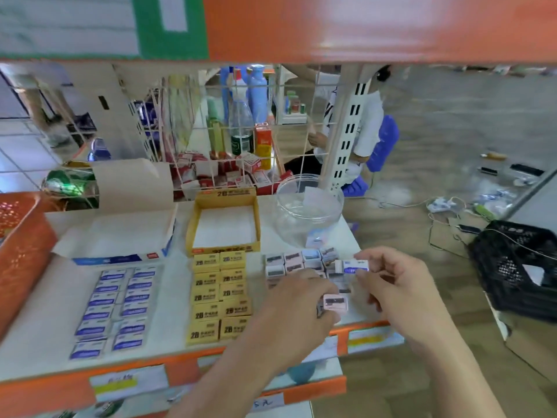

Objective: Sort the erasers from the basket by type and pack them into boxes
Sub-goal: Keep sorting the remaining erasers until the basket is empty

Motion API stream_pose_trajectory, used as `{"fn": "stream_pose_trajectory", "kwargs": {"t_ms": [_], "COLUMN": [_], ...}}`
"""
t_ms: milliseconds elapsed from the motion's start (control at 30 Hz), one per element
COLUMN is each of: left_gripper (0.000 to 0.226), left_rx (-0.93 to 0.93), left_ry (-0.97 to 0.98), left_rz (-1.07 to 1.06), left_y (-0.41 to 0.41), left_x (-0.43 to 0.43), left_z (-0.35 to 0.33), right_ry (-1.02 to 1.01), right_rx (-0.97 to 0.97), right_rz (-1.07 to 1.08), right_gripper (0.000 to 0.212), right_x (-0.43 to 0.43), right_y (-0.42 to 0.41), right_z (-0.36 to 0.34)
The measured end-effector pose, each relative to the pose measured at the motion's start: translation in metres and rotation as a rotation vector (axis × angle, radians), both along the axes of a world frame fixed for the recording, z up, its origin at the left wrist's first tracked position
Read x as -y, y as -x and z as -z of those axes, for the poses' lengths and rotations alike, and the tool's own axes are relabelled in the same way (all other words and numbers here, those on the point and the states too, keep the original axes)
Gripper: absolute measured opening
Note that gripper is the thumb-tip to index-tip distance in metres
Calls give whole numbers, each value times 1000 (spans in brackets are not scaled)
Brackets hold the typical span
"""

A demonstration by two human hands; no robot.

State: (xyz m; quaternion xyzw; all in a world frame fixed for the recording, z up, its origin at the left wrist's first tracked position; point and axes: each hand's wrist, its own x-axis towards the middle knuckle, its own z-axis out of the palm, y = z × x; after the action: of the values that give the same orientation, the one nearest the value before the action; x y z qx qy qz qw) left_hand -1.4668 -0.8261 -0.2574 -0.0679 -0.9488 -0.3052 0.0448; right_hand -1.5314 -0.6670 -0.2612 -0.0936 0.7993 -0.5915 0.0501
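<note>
Neatly, blue, yellow, pinkish erasers (206, 297)

Your one head-worn wide-angle camera looks forward and down, close over the white worktop (174, 297). Your left hand (297, 300) and right hand (401, 285) reach in from 6 o'clock. An orange shelf (361, 25) spans 12 o'clock, with floor (452, 122) at 3 o'clock.

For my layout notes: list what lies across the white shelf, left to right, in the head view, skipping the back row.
Orange plastic mesh basket → rows of blue-and-white wrapped erasers → rows of yellow 2B erasers → cluster of small grey-labelled erasers → white-and-blue eraser in the grip of the right hand.
</note>
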Motion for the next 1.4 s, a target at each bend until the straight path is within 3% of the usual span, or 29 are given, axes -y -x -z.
{"fn": "stream_pose_trajectory", "kwargs": {"t_ms": [133,633,933,1133,1400], "left_gripper": [22,42,39,38,19], "left_rx": [18,126,84,32,-22], "left_ry": [-32,-53,-61,-115,-122], "left_rz": [-6,-38,-101,-219,-400], "left_y": [12,25,22,9,-37], "left_x": [-15,-20,-13,26,98], "left_z": [8,12,9,-1,-13], "right_ry": [3,-43,-31,-33,-81], "right_rx": [-8,-28,-12,60,84], "right_rz": [20,25,41,-179,-463], "right_gripper": [24,30,20,17,16], "right_x": [-10,-11,-14,17,98], "right_y": [4,15,20,12,-3], "right_z": [3,14,14,0,-11]}}
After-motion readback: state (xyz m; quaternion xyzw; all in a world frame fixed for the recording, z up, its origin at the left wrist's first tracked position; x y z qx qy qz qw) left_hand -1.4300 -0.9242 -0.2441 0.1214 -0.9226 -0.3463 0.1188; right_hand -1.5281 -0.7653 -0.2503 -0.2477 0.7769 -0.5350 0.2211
